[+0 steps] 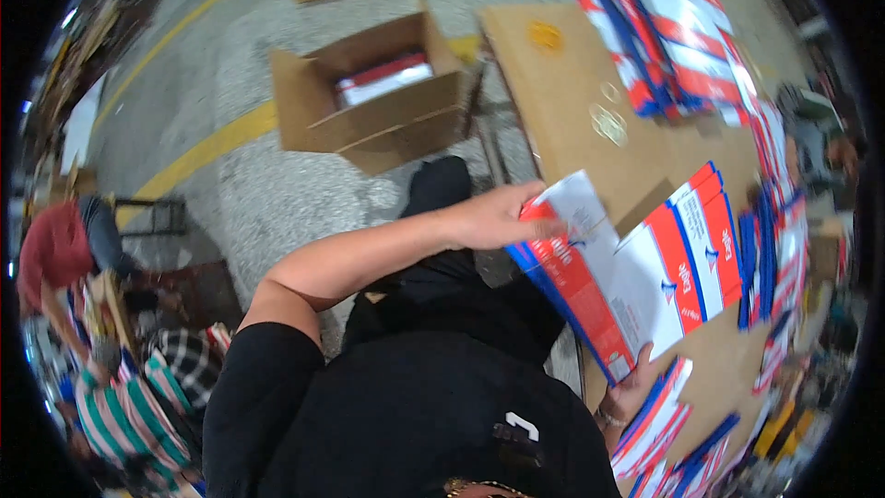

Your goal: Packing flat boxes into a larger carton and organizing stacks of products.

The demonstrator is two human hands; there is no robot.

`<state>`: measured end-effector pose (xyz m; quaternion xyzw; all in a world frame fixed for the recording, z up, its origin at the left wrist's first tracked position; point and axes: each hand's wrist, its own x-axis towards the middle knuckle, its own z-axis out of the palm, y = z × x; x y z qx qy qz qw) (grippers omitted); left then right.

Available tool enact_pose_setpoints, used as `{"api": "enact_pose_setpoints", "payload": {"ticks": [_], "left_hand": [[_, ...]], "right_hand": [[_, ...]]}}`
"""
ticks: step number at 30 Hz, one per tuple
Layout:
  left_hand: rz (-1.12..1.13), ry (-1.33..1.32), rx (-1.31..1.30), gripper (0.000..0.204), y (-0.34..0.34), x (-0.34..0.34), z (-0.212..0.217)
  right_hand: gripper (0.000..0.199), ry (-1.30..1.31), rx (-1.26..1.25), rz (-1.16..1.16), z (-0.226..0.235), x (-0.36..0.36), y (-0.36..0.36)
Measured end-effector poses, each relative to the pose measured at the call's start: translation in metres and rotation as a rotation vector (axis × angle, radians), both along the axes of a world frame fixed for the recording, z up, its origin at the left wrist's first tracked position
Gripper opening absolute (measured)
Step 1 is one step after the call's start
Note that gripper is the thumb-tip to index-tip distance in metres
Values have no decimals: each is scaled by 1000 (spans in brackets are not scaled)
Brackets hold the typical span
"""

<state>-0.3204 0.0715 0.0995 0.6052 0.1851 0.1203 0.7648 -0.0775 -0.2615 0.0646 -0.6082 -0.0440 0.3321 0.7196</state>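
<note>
As left hand pinches glossy, creased cardboard, right hand gripping its lower edge

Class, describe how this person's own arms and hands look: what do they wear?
The left arm has a loose, plain black short sleeve; the left hand is ungloved, with nothing visible around its wrist. The right hand is also ungloved, with a thin, pale bracelet at the wrist. Finer bracelet details are too small to tell.

Flat cartons between 3 and 4 o'clock: red, white, blue. Box at 11's brown, shirt at 8's green-pink striped.
</note>
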Motion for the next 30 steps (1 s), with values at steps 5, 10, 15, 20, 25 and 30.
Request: {"api": "enact_pose_setpoints", "payload": {"ticks": [5, 10, 15, 20, 25, 30], "left_hand": [[7, -123, -394, 54, 0, 49, -31], [16, -50, 384, 46, -28, 77, -54], [-59, -19, 530, 44, -43, 64, -64], [47, 4, 727, 46, -31, 60, -62], [165, -55, 848, 54, -17, 64, -59], [303, -22, 1056, 56, 24, 31, -68]], "right_hand": [[53, 6, 21, -270, 2, 8, -21], [54, -55, -22, -343, -19, 71, -55], [47, 105, -39, -326, -26, 70, -45], [51, 103, -110, -256, -21, 64, -18], [52, 23, -277, -215, -22, 66, 0], [45, -1417, -1301, -301, -24, 138, -82]]}}
